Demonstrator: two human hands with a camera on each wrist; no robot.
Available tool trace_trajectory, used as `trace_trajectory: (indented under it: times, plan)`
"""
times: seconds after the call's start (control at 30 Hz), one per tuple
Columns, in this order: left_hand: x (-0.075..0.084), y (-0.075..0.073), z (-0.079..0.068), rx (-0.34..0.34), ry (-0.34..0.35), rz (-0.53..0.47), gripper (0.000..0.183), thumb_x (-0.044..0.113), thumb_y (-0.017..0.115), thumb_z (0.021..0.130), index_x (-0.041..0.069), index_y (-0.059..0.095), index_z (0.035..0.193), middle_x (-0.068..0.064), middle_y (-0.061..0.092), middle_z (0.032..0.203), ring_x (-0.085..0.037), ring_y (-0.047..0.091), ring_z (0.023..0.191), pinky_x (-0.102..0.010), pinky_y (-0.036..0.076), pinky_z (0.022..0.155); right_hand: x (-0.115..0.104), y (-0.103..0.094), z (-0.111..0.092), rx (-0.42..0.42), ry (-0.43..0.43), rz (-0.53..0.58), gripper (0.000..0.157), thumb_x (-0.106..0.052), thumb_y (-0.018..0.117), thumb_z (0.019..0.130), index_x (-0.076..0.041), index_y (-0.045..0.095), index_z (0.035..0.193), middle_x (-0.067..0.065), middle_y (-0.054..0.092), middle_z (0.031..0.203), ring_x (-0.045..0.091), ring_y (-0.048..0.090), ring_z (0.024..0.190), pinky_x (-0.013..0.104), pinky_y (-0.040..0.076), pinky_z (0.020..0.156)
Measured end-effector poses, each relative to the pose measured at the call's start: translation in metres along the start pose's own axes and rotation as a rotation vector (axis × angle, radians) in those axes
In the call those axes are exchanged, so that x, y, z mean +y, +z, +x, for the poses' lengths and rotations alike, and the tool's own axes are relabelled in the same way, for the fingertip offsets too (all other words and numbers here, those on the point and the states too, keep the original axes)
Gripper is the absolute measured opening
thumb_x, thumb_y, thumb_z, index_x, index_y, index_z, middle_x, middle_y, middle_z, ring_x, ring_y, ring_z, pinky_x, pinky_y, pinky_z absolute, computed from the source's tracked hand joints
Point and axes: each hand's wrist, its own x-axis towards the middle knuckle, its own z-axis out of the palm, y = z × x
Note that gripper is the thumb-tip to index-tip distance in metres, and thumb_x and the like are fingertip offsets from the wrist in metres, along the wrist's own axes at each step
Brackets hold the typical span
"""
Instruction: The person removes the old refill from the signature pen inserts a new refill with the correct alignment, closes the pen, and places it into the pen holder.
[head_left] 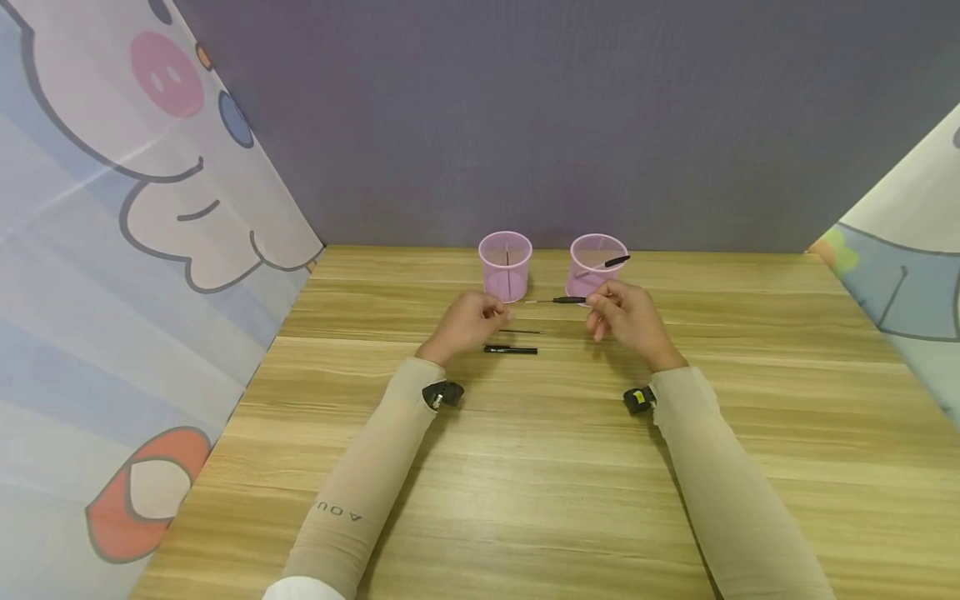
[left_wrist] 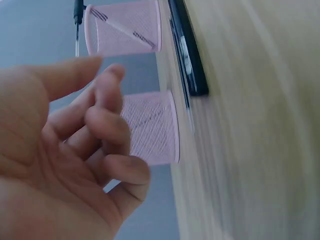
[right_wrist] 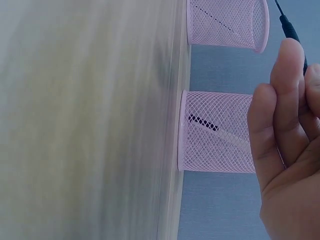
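Observation:
My right hand (head_left: 626, 317) pinches a slim black pen part (head_left: 570, 300) between thumb and finger. A thin pale rod sticks out of it to the left. Just beyond that rod's end is my left hand (head_left: 468, 321), its fingers loosely bent and nothing between them in the left wrist view. Below the hands lie a thin dark pen refill (head_left: 522, 332), partly hidden by the left hand, and a short black pen piece (head_left: 511, 350) with pale lettering. The left pink mesh cup (head_left: 495, 283) holds a thin refill; the right pink mesh cup (head_left: 581, 250) holds a leaning black-ended pen (head_left: 618, 261).
The wood-grain table (head_left: 525, 483) runs back to a grey panel (head_left: 562, 125), with both cups close to it. Cartoon-printed cloth (head_left: 75, 250) hangs at the left, and more at the right. Each wrist wears a small black device.

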Motion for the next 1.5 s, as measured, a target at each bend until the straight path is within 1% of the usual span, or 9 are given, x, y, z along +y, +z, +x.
trace_trajectory:
  times: [0.07,0.23,0.3,0.4,0.77,1.1,1.27,1.33,1.5]
  plan:
    - [-0.002,-0.0016,-0.0006,-0.053,0.007,0.066,0.012,0.018,0.071,0.095,0.009,0.079,0.094,-0.001,0.066,0.078,-0.013,0.056,0.073,-0.027,0.045,0.066,0.0005,-0.0001,0.0007,0.004,0.004,-0.012,0.026,-0.012,0.058,0.104,0.014,0.058,0.1,0.015,0.069,0.07,0.014,0.062,0.047,0.038,0.057,0.049]
    - [-0.004,-0.0019,-0.0024,-0.192,0.0,0.201,0.007,0.023,0.077,0.092,0.017,0.078,0.094,0.001,0.074,0.09,-0.015,0.064,0.087,-0.033,0.052,0.084,0.0021,-0.0008,0.0017,0.006,0.032,-0.042,0.023,-0.012,0.057,0.105,0.011,0.059,0.101,0.013,0.069,0.07,0.013,0.059,0.047,0.034,0.055,0.047]
    - [-0.0038,-0.0014,-0.0031,-0.22,-0.014,0.229,0.007,0.024,0.078,0.091,0.018,0.078,0.095,0.002,0.075,0.094,-0.015,0.065,0.092,-0.036,0.052,0.09,0.0023,-0.0009,0.0019,0.002,0.042,-0.046,0.021,-0.011,0.056,0.105,0.009,0.059,0.101,0.014,0.069,0.071,0.014,0.058,0.047,0.034,0.054,0.047]
    - [-0.0033,-0.0013,-0.0042,-0.245,-0.029,0.258,0.008,0.023,0.08,0.089,0.018,0.077,0.094,0.002,0.075,0.095,-0.017,0.066,0.093,-0.038,0.052,0.091,0.0018,-0.0008,0.0018,-0.008,0.044,-0.053,0.021,-0.011,0.055,0.105,0.008,0.058,0.1,0.016,0.069,0.072,0.015,0.059,0.048,0.035,0.055,0.049]
    - [-0.0055,0.0006,-0.0067,-0.276,-0.019,0.264,0.01,0.014,0.083,0.085,0.015,0.074,0.089,0.001,0.072,0.088,-0.015,0.063,0.087,-0.035,0.051,0.086,0.0023,-0.0006,-0.0012,-0.036,-0.008,-0.076,0.027,-0.015,0.058,0.105,0.011,0.058,0.097,0.017,0.069,0.071,0.014,0.061,0.051,0.034,0.056,0.051]
    - [-0.006,0.0008,-0.0064,-0.292,-0.03,0.274,0.009,0.016,0.082,0.086,0.015,0.074,0.089,0.002,0.073,0.086,-0.015,0.064,0.086,-0.038,0.048,0.095,0.001,-0.002,-0.002,-0.035,0.011,-0.08,0.028,-0.017,0.057,0.105,0.011,0.058,0.099,0.016,0.069,0.071,0.014,0.062,0.052,0.029,0.054,0.051]
    - [-0.0071,-0.0001,-0.0062,-0.297,-0.02,0.264,0.009,0.016,0.082,0.086,0.015,0.075,0.089,0.002,0.074,0.089,-0.014,0.066,0.089,-0.037,0.051,0.093,-0.0005,-0.0028,-0.0024,-0.032,0.03,-0.078,0.026,-0.016,0.056,0.106,0.009,0.058,0.101,0.014,0.069,0.072,0.015,0.062,0.053,0.03,0.055,0.052]
    - [-0.0081,-0.0005,-0.0059,-0.296,-0.018,0.257,0.009,0.016,0.082,0.086,0.015,0.075,0.09,0.002,0.074,0.091,-0.015,0.066,0.09,-0.036,0.052,0.092,-0.0069,-0.0023,-0.004,-0.031,0.035,-0.086,0.024,-0.013,0.056,0.106,0.01,0.058,0.1,0.016,0.069,0.072,0.015,0.062,0.053,0.032,0.056,0.053]
    - [-0.008,-0.0037,-0.0054,-0.288,-0.013,0.223,0.008,0.014,0.08,0.088,0.013,0.075,0.095,-0.001,0.075,0.096,-0.017,0.067,0.094,-0.036,0.054,0.093,-0.006,-0.003,-0.0034,-0.025,0.02,-0.09,0.023,-0.011,0.055,0.106,0.01,0.058,0.1,0.018,0.069,0.072,0.016,0.062,0.053,0.032,0.056,0.053]
